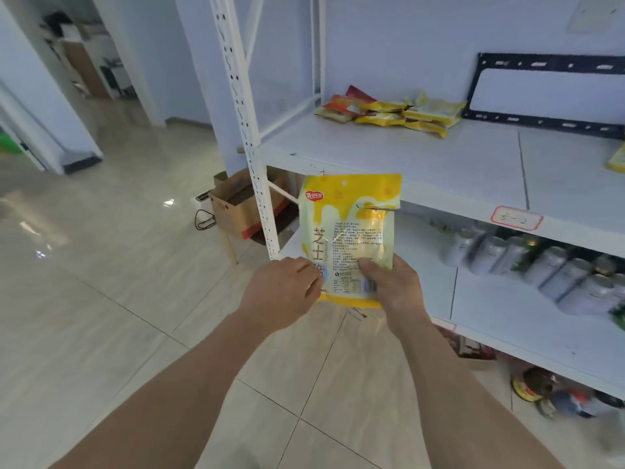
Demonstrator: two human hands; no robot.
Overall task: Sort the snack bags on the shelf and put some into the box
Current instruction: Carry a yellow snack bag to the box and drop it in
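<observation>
I hold a yellow and white snack bag [350, 228] upright in front of the white shelf [439, 170]. My right hand [394, 286] grips its lower right corner, thumb on the printed back. My left hand [282, 292] pinches the lower left edge. A pile of several yellow and red snack bags [392, 111] lies at the back of the upper shelf board. Another yellow bag [617, 159] shows at the right edge. An open cardboard box [236, 208] stands on the floor behind the shelf post.
The perforated white shelf post [247, 130] rises left of the bag. Several cans [548, 269] lie on the lower board. More packets [554, 390] sit at the bottom right. A black metal bracket [548, 93] leans on the wall. Tiled floor [118, 265] spreads to the left.
</observation>
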